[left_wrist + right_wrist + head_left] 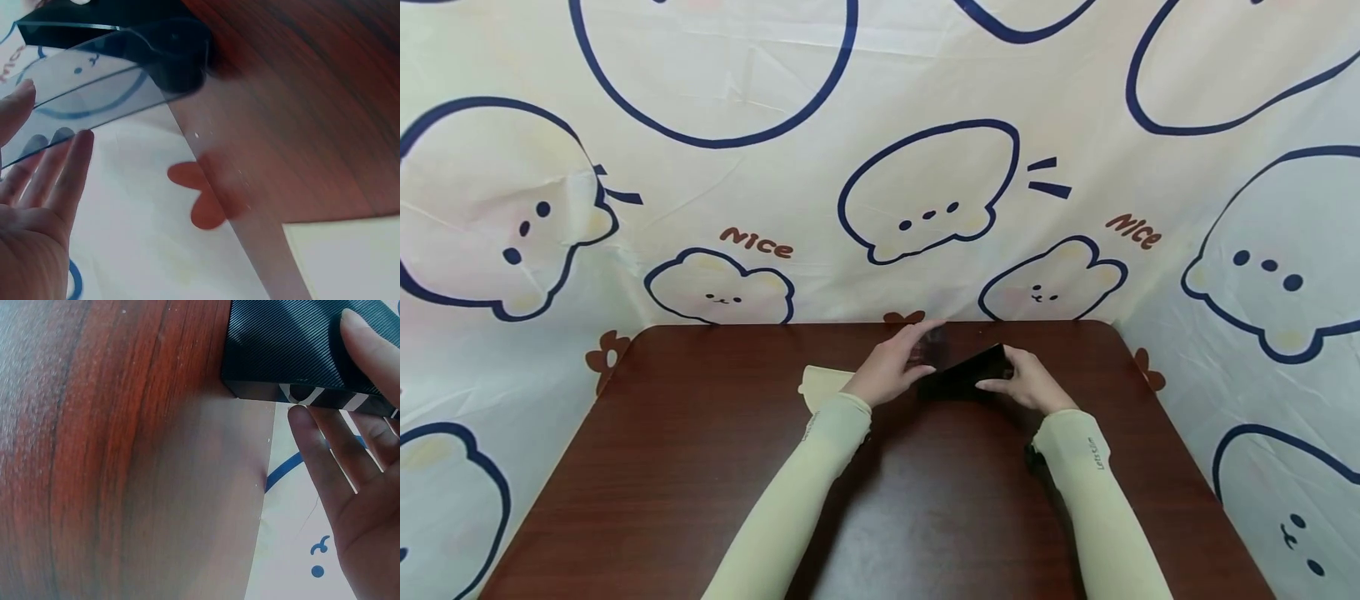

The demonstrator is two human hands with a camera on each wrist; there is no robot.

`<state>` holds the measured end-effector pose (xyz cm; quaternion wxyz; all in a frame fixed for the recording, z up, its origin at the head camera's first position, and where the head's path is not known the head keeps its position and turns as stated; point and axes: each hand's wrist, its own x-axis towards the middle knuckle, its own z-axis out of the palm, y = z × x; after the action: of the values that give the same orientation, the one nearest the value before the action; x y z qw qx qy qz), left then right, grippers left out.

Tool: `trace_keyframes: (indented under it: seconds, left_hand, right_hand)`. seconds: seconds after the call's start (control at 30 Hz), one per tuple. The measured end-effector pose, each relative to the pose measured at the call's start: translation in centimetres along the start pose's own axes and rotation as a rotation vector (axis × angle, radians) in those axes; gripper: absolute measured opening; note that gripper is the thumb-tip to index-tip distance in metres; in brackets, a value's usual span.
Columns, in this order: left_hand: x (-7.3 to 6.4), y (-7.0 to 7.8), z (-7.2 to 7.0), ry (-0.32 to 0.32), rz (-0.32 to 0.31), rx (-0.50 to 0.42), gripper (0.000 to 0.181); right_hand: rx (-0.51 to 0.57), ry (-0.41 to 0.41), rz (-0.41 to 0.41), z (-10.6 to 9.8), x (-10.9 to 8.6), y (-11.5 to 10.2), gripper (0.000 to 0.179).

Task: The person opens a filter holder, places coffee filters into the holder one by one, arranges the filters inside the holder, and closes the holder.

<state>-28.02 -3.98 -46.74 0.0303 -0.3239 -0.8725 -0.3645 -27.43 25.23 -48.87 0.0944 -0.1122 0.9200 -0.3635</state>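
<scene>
Above the far part of the table, my left hand (pixel 886 372) holds a clear plastic cover (pixel 106 87) between thumb and fingers. That cover is thin-walled and see-through, with a rounded far end. Beside it, my right hand (pixel 1036 385) grips a black box (pixel 284 347), thumb on its ribbed face and fingers along the narrow side. White marks show on that narrow side. In the head view the box is tilted, its right end raised and its left end low near the left hand. Whether the cover touches the box cannot be told.
A pale yellow flat piece (pixel 823 386) lies on the brown wooden table (pixel 940 500), left of the left hand and partly hidden by it. A cartoon-printed cloth (pixel 820 200) hangs behind the table's back edge and along both sides.
</scene>
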Motion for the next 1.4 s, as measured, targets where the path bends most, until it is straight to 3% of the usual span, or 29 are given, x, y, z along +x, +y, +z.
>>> trace_keyframes:
  seconds: [0.2,0.37,0.5,0.9,1.07,1.17,1.27,1.4]
  left_hand:
    - [-1.7,-1.5,-1.3,0.034,-0.071,-0.053,0.09]
    - [-3.4,-3.7,-1.7,0.066,-0.165,-0.107,0.078]
    - [-4.0,-4.7,-1.6,0.08,-0.191,-0.178,0.07]
    - [-4.2,-4.8,-1.4,0.089,-0.198,-0.184,0.07]
    - [-4.6,-4.5,-1.3,0.079,-0.208,-0.156,0.072]
    - [-4.9,-4.3,-1.5,0.061,-0.197,-0.122,0.075]
    - [-5.1,-4.2,-2.0,0.043,-0.189,-0.098,0.083]
    - [-5.6,-4.7,-3.0,0.013,-0.199,-0.078,0.098]
  right_hand:
    - [0.011,-0.013,0.007,0.0,0.1,0.0,0.052]
    - [0.015,-0.014,0.017,0.0,0.1,0.3,0.061]
    - [0.016,-0.005,0.009,0.0,0.1,0.4,0.056]
    - [0.019,-0.001,0.007,0.1,0.0,0.2,0.051]
    - [-0.004,-0.038,0.053,0.0,-0.2,0.1,0.086]
    - [-0.011,-0.048,0.071,0.0,-0.3,0.1,0.096]
    - [-0.003,-0.043,0.057,0.0,-0.2,0.1,0.087]
    - [0.002,-0.024,0.023,0.0,-0.1,0.1,0.059]
